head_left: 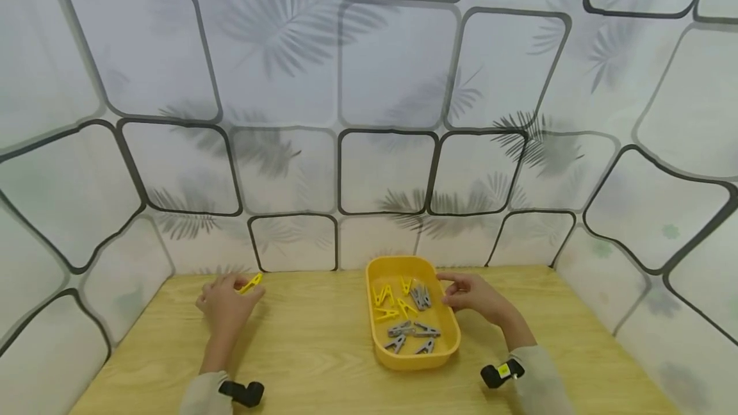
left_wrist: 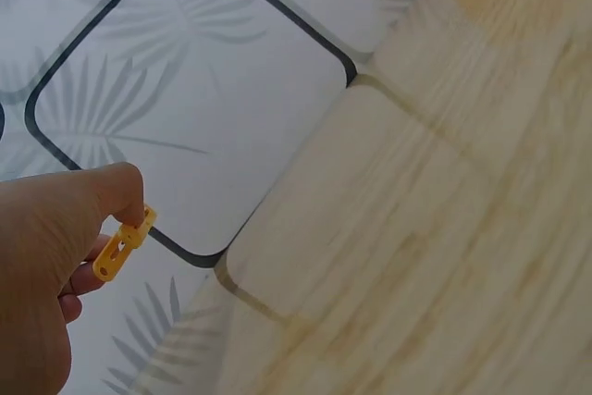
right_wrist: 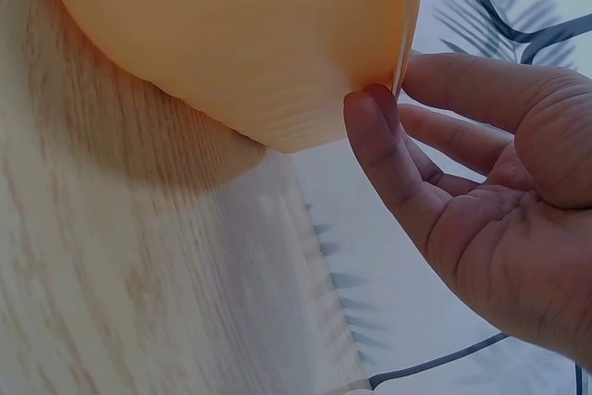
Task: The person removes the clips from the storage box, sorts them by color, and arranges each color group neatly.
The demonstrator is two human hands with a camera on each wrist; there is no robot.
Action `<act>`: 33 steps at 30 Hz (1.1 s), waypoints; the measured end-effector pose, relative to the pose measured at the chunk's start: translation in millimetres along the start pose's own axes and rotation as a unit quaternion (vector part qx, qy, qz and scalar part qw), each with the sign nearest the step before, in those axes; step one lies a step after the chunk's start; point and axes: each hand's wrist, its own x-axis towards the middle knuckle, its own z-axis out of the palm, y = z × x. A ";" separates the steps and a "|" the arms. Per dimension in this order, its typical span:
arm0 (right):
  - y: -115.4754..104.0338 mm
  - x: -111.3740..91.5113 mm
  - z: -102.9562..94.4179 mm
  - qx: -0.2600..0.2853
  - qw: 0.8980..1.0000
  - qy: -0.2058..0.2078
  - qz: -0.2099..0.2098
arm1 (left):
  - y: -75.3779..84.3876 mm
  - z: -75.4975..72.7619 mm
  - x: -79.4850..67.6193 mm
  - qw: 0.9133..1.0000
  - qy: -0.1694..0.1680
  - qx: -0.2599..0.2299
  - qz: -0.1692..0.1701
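Observation:
At the left of the table, my left hand (head_left: 227,305) pinches a yellow clothespin (head_left: 252,282). The left wrist view shows that clothespin (left_wrist: 123,245) between the thumb and fingers, its slotted side turned outward. A yellow plastic basket (head_left: 418,362) stands right of the middle. My right hand (head_left: 475,296) grips its right rim; in the right wrist view a thumb and finger close on the basket edge (right_wrist: 407,6). Inside the basket lie several yellow clothespins (head_left: 387,314) toward the back and left, and several grey clothespins (head_left: 425,346) at the front and back right.
The pale wooden table (head_left: 311,338) runs back to a patterned cloth wall (head_left: 288,171) with leaf and rounded-square prints. The same cloth closes in both sides. A black camera mount sits on each wrist.

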 end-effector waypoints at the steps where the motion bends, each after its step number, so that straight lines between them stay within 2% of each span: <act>1: -0.2 -0.5 0.0 0.000 1.000 -0.002 -0.001 | -2.8 0.4 -0.2 1.000 0.001 0.005 -0.006; 11: 0.1 -1.2 2.5 0.018 1.000 -0.004 -0.005 | -19.9 0.5 0.6 0.997 -0.035 0.043 -0.044; 22: 0.0 2.2 1.7 0.002 1.000 -0.005 -0.004 | -22.6 -1.8 -3.8 0.995 -0.058 0.057 -0.065; 29: -0.8 -0.8 2.0 0.016 1.000 -0.007 0.009 | -27.8 -0.4 -5.5 0.989 -0.108 0.066 -0.077; 33: -3.8 -1.1 1.9 0.015 1.000 -0.009 -0.003 | -27.5 -1.4 -6.3 0.988 -0.117 0.063 -0.075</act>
